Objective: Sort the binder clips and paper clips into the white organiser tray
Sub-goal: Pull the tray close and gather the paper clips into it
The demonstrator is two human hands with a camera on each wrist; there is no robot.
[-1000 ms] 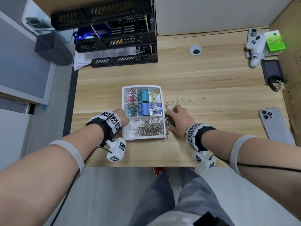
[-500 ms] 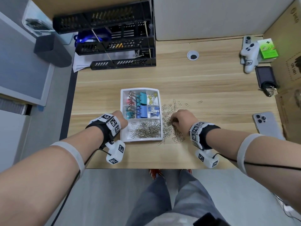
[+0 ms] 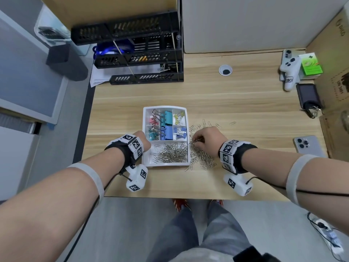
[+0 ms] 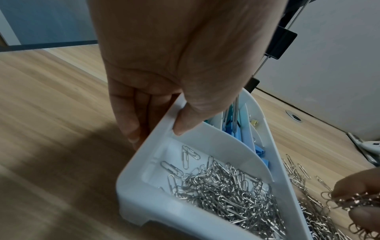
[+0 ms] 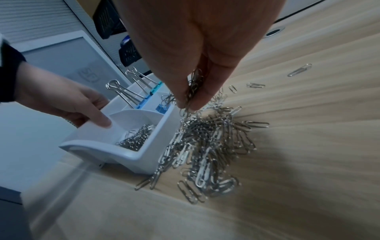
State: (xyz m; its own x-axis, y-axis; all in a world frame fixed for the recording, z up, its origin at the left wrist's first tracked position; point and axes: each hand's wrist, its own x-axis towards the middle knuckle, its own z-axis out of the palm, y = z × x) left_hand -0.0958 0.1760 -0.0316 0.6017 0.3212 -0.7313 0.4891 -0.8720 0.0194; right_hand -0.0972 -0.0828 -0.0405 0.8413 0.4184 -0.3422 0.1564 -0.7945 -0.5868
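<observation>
Right wrist – fingers [image 5: 197, 104] pinch paper clips [image 5: 193, 87] beside tray [image 5: 131, 155]

A wooden desk [image 3: 207, 95] stood against a pale wall [image 3: 255, 21], with a round cable hole [image 3: 225, 70] near the desk's back edge. A black stacked rack [image 3: 136, 53] sat on the desk's far left corner. Grey floor [image 3: 132, 224] lay below the desk's near edge, and a brown panel [image 3: 332, 53] closed the desk's right side.
</observation>
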